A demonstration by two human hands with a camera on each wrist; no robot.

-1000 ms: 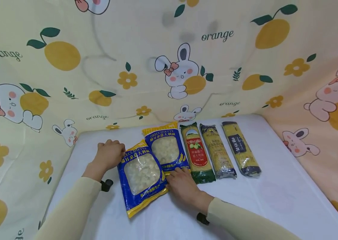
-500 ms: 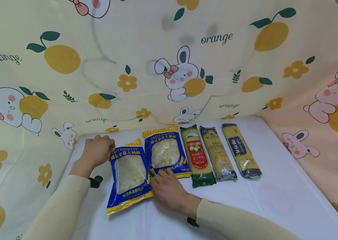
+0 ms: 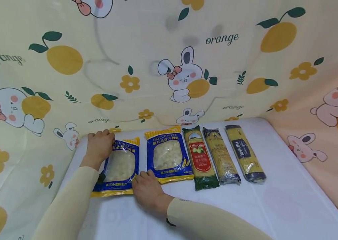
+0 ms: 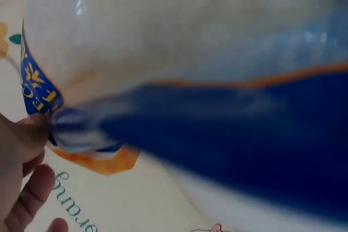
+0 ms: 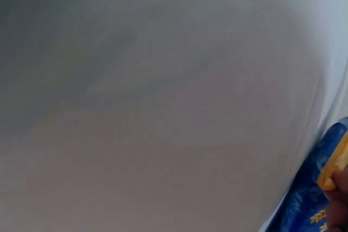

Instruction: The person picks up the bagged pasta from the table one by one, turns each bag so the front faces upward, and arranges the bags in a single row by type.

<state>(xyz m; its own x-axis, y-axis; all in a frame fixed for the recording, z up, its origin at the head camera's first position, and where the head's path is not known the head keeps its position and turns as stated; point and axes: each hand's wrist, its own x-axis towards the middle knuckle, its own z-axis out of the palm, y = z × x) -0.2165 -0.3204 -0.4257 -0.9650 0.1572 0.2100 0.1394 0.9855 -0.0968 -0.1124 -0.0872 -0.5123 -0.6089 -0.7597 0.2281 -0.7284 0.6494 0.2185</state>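
Note:
A blue-and-yellow bag of orecchiette pasta (image 3: 122,166) with a see-through window is at the left of the white table. My left hand (image 3: 100,146) pinches its upper left corner; in the left wrist view the thumb (image 4: 33,131) presses on the gathered film. At the bag's lower right corner my right hand (image 3: 148,191) grips the edge, and the right wrist view catches its fingertips (image 5: 338,202) on the yellow strip (image 5: 331,169). A matching orecchiette bag (image 3: 169,156) lies flat just to the right, a narrow gap between the two.
Right of the bags lie a green-and-red Olivoila spaghetti pack (image 3: 200,158), a golden pasta pack (image 3: 221,156) and a pasta pack with a dark blue label (image 3: 245,155), side by side. A patterned cloth (image 3: 145,40) hangs behind the white table (image 3: 232,206).
Both hands have shifted left with the left orecchiette bag, which overlapped the second bag and now lies apart from it, turned straighter. The other packs keep their places.

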